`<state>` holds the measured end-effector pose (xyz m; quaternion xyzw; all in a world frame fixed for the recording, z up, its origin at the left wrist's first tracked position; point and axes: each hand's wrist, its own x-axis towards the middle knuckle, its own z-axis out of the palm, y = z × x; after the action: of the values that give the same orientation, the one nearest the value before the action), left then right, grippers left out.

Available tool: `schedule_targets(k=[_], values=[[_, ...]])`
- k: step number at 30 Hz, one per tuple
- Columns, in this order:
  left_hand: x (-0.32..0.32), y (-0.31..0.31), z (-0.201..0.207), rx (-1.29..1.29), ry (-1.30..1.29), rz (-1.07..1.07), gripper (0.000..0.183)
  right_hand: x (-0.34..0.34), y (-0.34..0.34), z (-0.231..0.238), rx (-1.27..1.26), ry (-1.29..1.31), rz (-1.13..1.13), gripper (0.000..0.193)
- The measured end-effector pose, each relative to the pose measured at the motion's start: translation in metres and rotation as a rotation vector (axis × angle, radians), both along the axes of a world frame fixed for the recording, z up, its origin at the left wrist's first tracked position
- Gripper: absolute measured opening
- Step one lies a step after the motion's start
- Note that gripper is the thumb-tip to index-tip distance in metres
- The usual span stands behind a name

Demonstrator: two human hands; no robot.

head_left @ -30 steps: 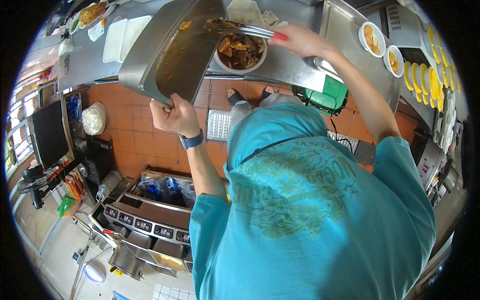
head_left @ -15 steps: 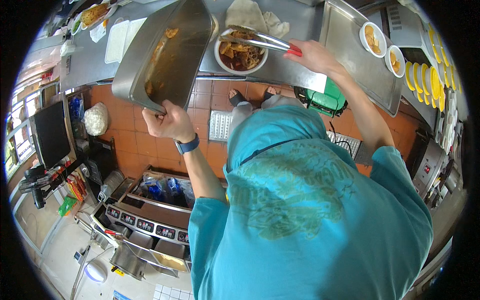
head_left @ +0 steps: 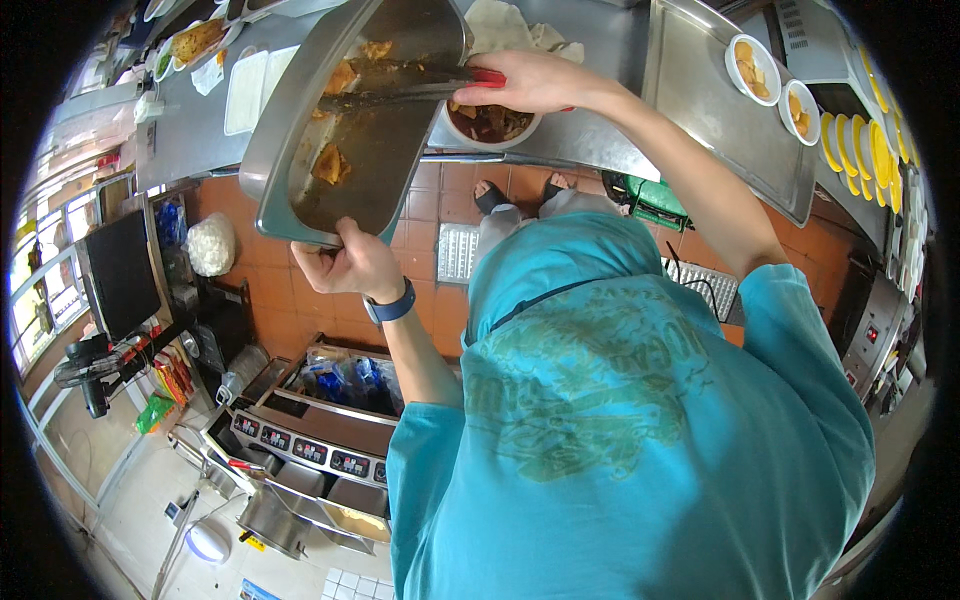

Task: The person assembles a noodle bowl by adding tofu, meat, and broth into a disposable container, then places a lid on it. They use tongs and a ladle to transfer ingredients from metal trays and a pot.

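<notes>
My left hand point(head_left: 352, 264) is closed on the near rim of a deep steel food pan point(head_left: 285, 170), which is tilted over the counter. A few orange-brown pieces of food point(head_left: 331, 164) and a thin coat of sauce lie inside. My right hand point(head_left: 525, 82) grips red-handled metal tongs point(head_left: 430, 92), their tips down in the pan next to some pieces. Beneath my right hand and partly hidden by it and the pan, a white bowl point(head_left: 492, 143) holds dark meaty food in broth. A crumpled cream cloth point(head_left: 505, 27) lies behind the bowl.
At right, a large steel tray point(head_left: 690, 110) carries two white bowls point(head_left: 752, 68) with yellowish pieces. Yellow-rimmed dishes point(head_left: 860, 150) stand beyond it. White containers point(head_left: 262, 85) sit on the counter's left. A green bin point(head_left: 660, 200) is below the counter, and a fryer unit point(head_left: 310, 450) is lower left.
My right hand has moved left with the tongs, from over the white bowl into the pan. The pan has tipped so more of its inside shows, and now covers part of the bowl.
</notes>
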<state>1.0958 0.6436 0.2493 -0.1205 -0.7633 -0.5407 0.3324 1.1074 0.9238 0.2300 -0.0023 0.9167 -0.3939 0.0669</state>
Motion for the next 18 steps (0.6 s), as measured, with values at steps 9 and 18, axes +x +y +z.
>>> schedule_targets(k=[9,18], values=[[0.004,-0.005,-0.006,0.012,-0.004,-0.035,0.031,0.005,-0.012,0.007,0.098,0.097,0.092,0.055],[0.0,0.001,-0.009,0.024,-0.028,-0.014,0.029,0.016,-0.009,0.025,0.121,-0.105,0.152,0.065]])
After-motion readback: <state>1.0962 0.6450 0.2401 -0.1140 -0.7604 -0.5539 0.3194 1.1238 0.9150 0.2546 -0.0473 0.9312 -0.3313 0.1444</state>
